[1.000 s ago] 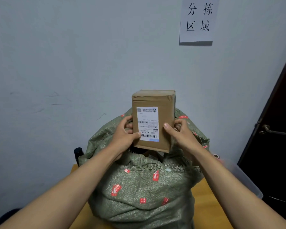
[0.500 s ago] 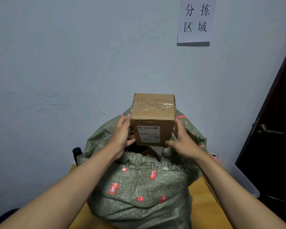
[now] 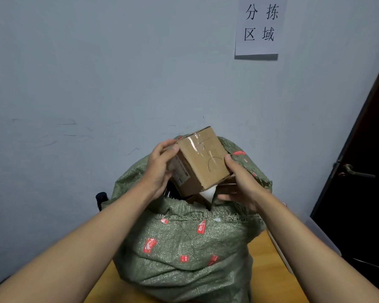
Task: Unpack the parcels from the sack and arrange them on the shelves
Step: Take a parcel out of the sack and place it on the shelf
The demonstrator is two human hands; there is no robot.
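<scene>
A brown cardboard parcel (image 3: pixel 202 160), taped and marked with pen lines, hangs tilted just above the open mouth of a green woven sack (image 3: pixel 184 243). My left hand (image 3: pixel 159 169) grips the parcel's left side, thumb on its top corner. My right hand (image 3: pixel 241 182) holds its right side and underside. The shipping label faces down to the left and is mostly hidden. More parcels, one white, show inside the sack's mouth under the box.
The sack stands on a wooden table (image 3: pixel 263 278) against a pale wall. A paper sign (image 3: pixel 259 25) hangs on the wall. A dark door with a handle (image 3: pixel 354 171) is at right. A clear plastic bin (image 3: pixel 315 239) sits beside the sack, a black object (image 3: pixel 101 199) behind it.
The parcel was upright with its label facing me; both hands have turned and tilted it, so the taped face now shows and the label points down left.
</scene>
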